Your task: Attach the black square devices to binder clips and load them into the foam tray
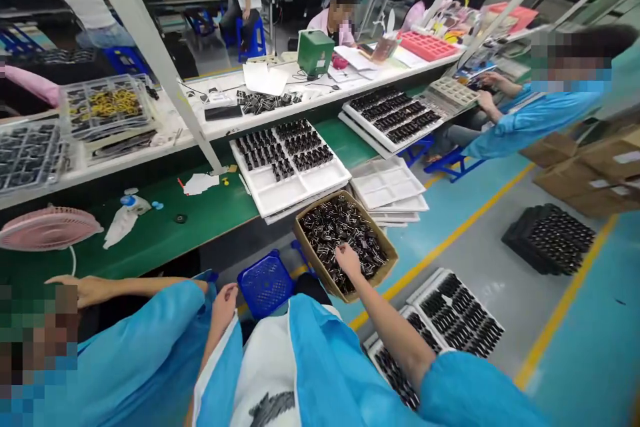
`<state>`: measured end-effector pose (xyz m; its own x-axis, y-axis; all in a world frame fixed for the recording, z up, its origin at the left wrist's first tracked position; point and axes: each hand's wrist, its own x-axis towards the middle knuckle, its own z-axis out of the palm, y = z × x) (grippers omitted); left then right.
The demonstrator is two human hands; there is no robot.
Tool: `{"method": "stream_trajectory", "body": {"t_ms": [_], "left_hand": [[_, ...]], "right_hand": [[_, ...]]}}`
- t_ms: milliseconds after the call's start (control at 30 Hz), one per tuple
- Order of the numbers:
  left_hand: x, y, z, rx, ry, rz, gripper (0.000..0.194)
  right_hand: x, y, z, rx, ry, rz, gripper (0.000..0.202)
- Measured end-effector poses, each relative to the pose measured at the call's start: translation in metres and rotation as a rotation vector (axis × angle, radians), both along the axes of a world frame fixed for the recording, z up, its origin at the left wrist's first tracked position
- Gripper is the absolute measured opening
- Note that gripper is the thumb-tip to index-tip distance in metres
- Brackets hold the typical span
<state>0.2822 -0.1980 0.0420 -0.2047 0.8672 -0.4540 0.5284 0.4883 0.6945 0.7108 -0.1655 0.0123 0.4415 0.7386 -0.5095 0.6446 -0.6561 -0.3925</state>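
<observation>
My right hand (347, 260) is over a cardboard box (389, 252) heaped with small black parts with pale wire legs (345, 220). Its fingers are bent together at the top of the heap; what they hold, if anything, is too small to tell. Low on the left, my left hand (225, 299) hangs beside a blue stool (266, 283), its fingers curled in; whatever might be inside them is hidden. Behind the box, a white compartment tray (277, 197) on the green bench carries rows of similar black parts in its far compartments.
Stacked white trays (387, 183) jut past the bench end. Filled trays (457, 313) lie on the floor at right, near black stacked trays (550, 240). A co-worker's hand (93, 290) is close on my left, near a pink fan (47, 228). Another person in blue (545, 113) sits at right.
</observation>
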Motion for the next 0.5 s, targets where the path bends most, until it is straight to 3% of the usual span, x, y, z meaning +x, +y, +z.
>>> {"method": "stream_trajectory", "body": {"t_ms": [133, 200, 300, 400, 500], "left_hand": [[-0.004, 0.074, -0.006, 0.156, 0.098, 0.046, 0.036], [-0.001, 0.117, -0.023, 0.231, 0.181, 0.069, 0.041], [0.004, 0.173, -0.059, 0.326, 0.32, 0.114, 0.047], [0.006, 0.202, -0.097, 0.382, 0.428, 0.155, 0.054], [0.009, 0.205, -0.126, 0.438, 0.503, 0.172, 0.057]], "right_hand": [[0.013, 0.068, -0.024, -0.017, -0.113, 0.193, 0.033], [0.023, 0.089, -0.035, -0.043, -0.175, 0.276, 0.037], [0.043, 0.105, -0.05, -0.11, -0.264, 0.379, 0.042], [0.062, 0.112, -0.067, -0.176, -0.333, 0.464, 0.046], [0.074, 0.114, -0.077, -0.264, -0.357, 0.465, 0.046]]}}
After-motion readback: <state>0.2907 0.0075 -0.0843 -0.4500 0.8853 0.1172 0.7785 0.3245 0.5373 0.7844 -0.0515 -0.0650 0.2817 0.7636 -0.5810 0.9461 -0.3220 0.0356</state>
